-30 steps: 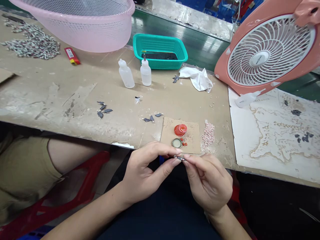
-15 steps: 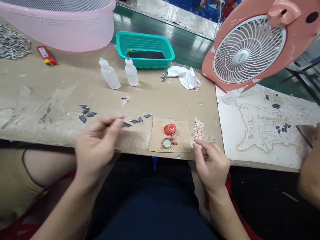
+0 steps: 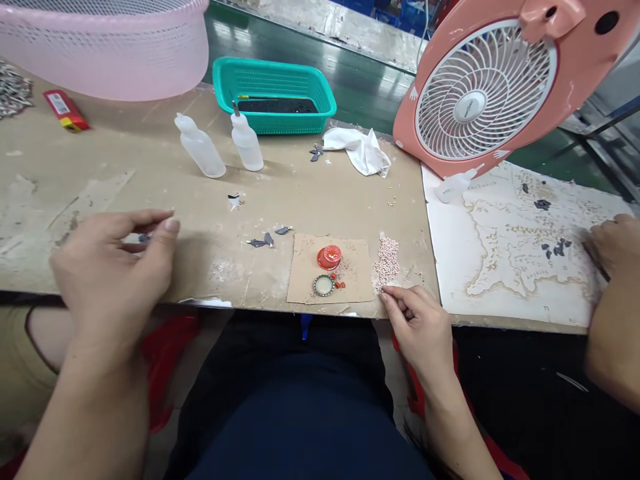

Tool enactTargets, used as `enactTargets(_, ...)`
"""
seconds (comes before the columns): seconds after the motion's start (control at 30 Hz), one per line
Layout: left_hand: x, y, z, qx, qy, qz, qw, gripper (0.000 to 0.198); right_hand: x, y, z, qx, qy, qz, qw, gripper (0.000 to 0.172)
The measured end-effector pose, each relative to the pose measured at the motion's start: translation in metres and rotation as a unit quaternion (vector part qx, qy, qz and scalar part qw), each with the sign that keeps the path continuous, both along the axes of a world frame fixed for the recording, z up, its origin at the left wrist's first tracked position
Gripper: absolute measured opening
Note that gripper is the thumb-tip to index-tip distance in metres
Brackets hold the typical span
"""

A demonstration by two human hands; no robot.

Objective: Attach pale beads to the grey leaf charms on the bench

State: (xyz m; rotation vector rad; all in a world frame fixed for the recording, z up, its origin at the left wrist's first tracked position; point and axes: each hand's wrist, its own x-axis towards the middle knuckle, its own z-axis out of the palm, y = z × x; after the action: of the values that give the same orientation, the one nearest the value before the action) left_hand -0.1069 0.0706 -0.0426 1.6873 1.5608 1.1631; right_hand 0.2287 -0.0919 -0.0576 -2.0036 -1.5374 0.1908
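My left hand is over the left part of the table, thumb and forefinger pinched together. Whatever they hold is hidden. A dark grey leaf-shaped piece shows between its fingers. My right hand pinches something too small to make out at the table's front edge, beside a patch of tiny pale pink beads. Between the hands, a cardboard square bears a red cap, a bottle cap with pale filling, and small red bits. Several dark leaf-shaped pieces lie left of it.
Two squeeze bottles stand before a green basket. A pink basket, red-yellow box, white cloth and pink fan line the back. Another person's hand is at right, by a marked white sheet.
My left hand has moved left, away from the middle pieces; the dark piece at its fingertips no longer shows. My right hand stays pinched by the beads. The view has shifted slightly.
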Motion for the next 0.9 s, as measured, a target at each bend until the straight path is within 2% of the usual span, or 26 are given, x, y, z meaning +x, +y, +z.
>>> enactTargets(0.07,0.018,-0.005,0.003,0.053,0.104,0.041,0.992,0.023,0.001,0.002,0.000,0.001,0.002,0.005,1.000,0.019)
enactTargets(0.1,0.028,-0.009,0.004,0.065,0.123,0.031,0.990,0.022,0.001,0.002,0.000,0.001,0.003,0.006,1.000,0.019)
enactTargets(0.3,0.083,-0.048,0.017,0.080,0.018,-0.144,0.986,0.010,-0.001,0.000,0.001,0.004,0.028,-0.004,1.000,0.017)
enactTargets(0.4,0.103,-0.068,0.025,0.011,-0.033,-0.255,0.966,0.008,-0.007,-0.004,0.005,0.028,0.112,-0.005,0.993,0.016)
enactTargets(0.5,0.118,-0.081,0.032,-0.085,-0.085,-0.331,0.936,0.010,-0.016,-0.007,0.011,0.057,0.250,-0.014,0.966,0.014)
enactTargets(0.57,0.125,-0.085,0.033,-0.159,-0.108,-0.352,0.916,0.011,-0.023,-0.009,0.017,0.071,0.292,-0.015,0.954,0.011)
enactTargets(0.67,0.132,-0.087,0.032,-0.246,-0.140,-0.366,0.886,0.018,-0.032,-0.011,0.027,0.092,0.288,-0.004,0.953,0.007)
enactTargets(0.8,0.136,-0.088,0.031,-0.296,-0.200,-0.379,0.854,0.022,-0.040,-0.013,0.034,0.124,0.245,0.022,0.961,0.007)
enactTargets(0.9,0.136,-0.089,0.034,-0.311,-0.222,-0.376,0.844,0.022,-0.045,-0.013,0.034,0.131,0.235,0.043,0.962,0.010)
